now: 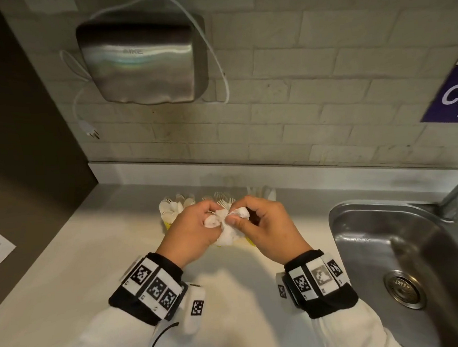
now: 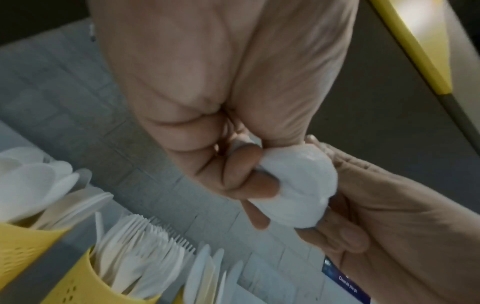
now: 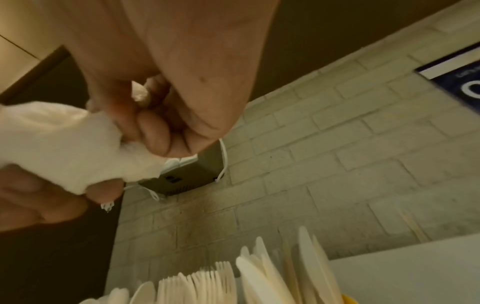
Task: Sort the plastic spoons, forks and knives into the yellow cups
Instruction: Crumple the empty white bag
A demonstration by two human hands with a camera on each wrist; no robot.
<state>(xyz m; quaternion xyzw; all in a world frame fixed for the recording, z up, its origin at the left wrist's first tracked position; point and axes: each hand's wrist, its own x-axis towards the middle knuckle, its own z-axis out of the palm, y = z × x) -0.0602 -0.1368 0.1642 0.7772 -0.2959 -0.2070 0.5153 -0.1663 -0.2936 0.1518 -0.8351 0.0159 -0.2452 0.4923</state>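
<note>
Both hands raised above the surface [image 1: 93, 251], wringing one crumpled white tissue [image 1: 227, 228] between them. Left hand [image 1: 192, 229]: fingers and thumb curled round the tissue's left end. Right hand [image 1: 266, 224]: thumb and fingers pinching the right end. No cutlery visible in either hand.

Judged step: sorting apparently finished, or nearly; tissue handling looks like clean-up. To do well: keep the wad compact, hold it clear of the upright utensil tips just beneath, dispose before returning to any leftover pieces. Risk noted: a trailing tissue corner could snag fork tines and tip a cup.

Task items relative to the hands:
- Spoons [image 2: 28, 181] in a yellow cup [image 2: 23, 246], just beyond and left of the left hand.
- Forks [image 2: 145, 242] in a second yellow cup [image 2: 85, 288], directly below and beyond the knuckles of both hands.
- Knives [image 3: 306, 265] standing upright under and beyond the right hand; their cup largely hidden, only a yellow sliver showing in the right wrist view.

Sink [image 1: 343, 220] to the right of the right hand, well apart.
</note>
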